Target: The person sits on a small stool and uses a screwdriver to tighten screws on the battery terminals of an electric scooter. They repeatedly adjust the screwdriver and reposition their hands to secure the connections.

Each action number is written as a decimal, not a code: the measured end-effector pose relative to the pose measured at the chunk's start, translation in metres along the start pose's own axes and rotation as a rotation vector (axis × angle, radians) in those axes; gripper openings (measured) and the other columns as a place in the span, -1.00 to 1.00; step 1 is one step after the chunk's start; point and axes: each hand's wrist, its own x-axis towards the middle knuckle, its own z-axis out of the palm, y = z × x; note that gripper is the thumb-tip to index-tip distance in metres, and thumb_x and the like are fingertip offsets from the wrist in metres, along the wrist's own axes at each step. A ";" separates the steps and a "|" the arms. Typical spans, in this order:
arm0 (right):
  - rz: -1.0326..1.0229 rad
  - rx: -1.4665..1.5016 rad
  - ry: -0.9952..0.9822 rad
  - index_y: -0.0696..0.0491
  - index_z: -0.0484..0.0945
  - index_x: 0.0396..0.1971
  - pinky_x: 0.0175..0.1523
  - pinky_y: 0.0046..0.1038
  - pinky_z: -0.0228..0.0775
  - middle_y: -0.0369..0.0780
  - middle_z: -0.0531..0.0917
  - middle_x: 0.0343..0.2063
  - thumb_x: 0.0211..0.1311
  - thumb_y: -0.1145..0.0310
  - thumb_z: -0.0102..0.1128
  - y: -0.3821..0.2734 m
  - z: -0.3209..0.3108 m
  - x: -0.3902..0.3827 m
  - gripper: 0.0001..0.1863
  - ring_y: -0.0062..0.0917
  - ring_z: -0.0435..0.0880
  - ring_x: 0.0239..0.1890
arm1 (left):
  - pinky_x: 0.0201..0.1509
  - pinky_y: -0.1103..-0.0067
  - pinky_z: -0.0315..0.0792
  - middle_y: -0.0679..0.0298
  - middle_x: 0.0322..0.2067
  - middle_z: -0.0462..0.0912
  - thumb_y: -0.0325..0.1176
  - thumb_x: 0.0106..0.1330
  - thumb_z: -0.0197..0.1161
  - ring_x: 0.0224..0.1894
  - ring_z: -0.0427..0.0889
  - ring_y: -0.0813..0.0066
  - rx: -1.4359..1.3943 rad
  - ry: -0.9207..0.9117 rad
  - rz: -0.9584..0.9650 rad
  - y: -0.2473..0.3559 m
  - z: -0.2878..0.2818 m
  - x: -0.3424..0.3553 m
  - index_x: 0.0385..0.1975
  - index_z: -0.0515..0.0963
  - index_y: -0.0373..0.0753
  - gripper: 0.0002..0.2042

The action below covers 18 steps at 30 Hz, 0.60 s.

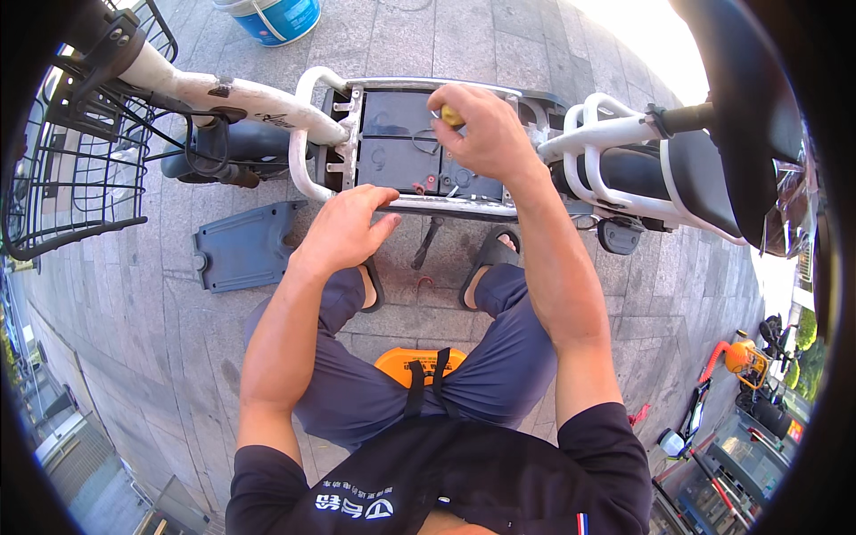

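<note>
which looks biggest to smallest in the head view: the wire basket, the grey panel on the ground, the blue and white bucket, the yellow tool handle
1. wire basket, though the fisheye rim bends it
2. grey panel
3. blue and white bucket, cut off at the top edge, so unsure
4. yellow tool handle, mostly hidden in the right hand

We see our right hand (486, 134) closed around a yellow-handled tool (452, 115) over the open battery compartment (419, 147) of a white electric bike (267, 98). Our left hand (343, 232) rests at the compartment's seven o'clock edge. A grey cover panel (245, 245) lies on the pavement at nine o'clock.
</note>
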 end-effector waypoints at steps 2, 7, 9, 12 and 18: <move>-0.013 0.035 -0.067 0.00 0.55 -0.26 -0.14 -0.21 0.49 -0.15 0.70 -0.31 0.17 0.35 0.20 -0.010 0.004 0.000 -0.85 -0.18 0.67 -0.22 | -0.01 0.43 0.54 0.04 -0.13 0.68 -0.38 0.26 0.29 -0.10 0.69 0.21 -0.045 0.021 -0.033 0.001 -0.003 0.006 -0.01 0.58 -0.36 -0.68; 0.313 -0.023 -0.024 -0.02 0.55 -0.24 -0.16 -0.20 0.49 -0.19 0.69 -0.36 0.19 0.29 0.21 -0.013 0.008 0.009 -0.82 -0.16 0.65 -0.23 | -0.06 0.51 0.55 0.09 -0.15 0.71 -0.40 0.31 0.27 -0.17 0.70 0.42 -0.238 0.105 -0.094 -0.008 -0.005 0.018 0.02 0.57 -0.36 -0.69; 0.176 0.026 0.011 -0.02 0.55 -0.23 -0.18 -0.19 0.49 -0.17 0.69 -0.36 0.20 0.27 0.21 -0.008 0.006 0.011 -0.82 -0.14 0.66 -0.25 | -0.10 0.53 0.54 0.13 -0.21 0.72 -0.40 0.30 0.27 -0.24 0.68 0.48 -0.231 0.137 -0.130 -0.020 0.002 0.027 0.03 0.58 -0.32 -0.69; -0.001 0.032 0.036 -0.01 0.55 -0.23 -0.19 -0.19 0.49 -0.14 0.66 -0.36 0.18 0.30 0.21 -0.004 0.000 0.007 -0.82 -0.12 0.66 -0.26 | -0.11 0.47 0.54 0.16 -0.28 0.72 -0.34 0.25 0.28 -0.28 0.70 0.36 -0.220 0.173 -0.188 -0.039 0.025 0.062 -0.03 0.62 -0.25 -0.70; 0.101 -0.023 0.029 0.03 0.56 -0.27 -0.04 -0.25 0.44 -0.15 0.64 -0.30 0.01 0.48 0.16 -0.010 -0.002 0.006 -0.78 -0.16 0.58 -0.19 | 0.07 0.20 0.50 0.03 -0.10 0.61 -0.38 0.21 0.22 -0.07 0.62 -0.02 0.122 0.146 -0.136 -0.056 0.090 0.128 -0.01 0.58 -0.17 -0.68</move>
